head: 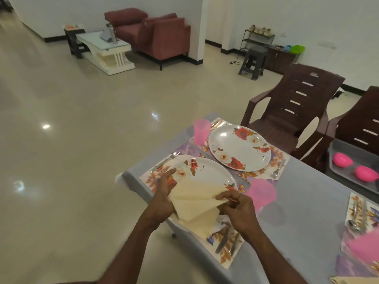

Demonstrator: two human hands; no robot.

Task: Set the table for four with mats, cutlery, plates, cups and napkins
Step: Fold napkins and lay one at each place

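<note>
Cream napkin [196, 201] pinched between left hand [164, 199] and right hand [238, 208], floral plate [207, 171] just beyond fingertips, pink cup [261, 192] beside right-hand fingers

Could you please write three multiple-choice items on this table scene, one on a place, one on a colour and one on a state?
1. Where does the fork of the far setting lie?
A. On the far plate
B. On the mat beside the far plate
C. Inside the cup

2. What colour is the cup by the far plate?
A. Pink
B. Green
C. White

3. What is the state of the napkin?
A. Lying flat on the floor
B. Rolled up inside a cup
C. Held in both hands over the near plate

Answers:
1 B: the fork rests on the mat, off the rim of the far plate.
2 A: the cup is translucent pink.
3 C: the left hand and right hand both grip the cream napkin above the near plate.
</note>
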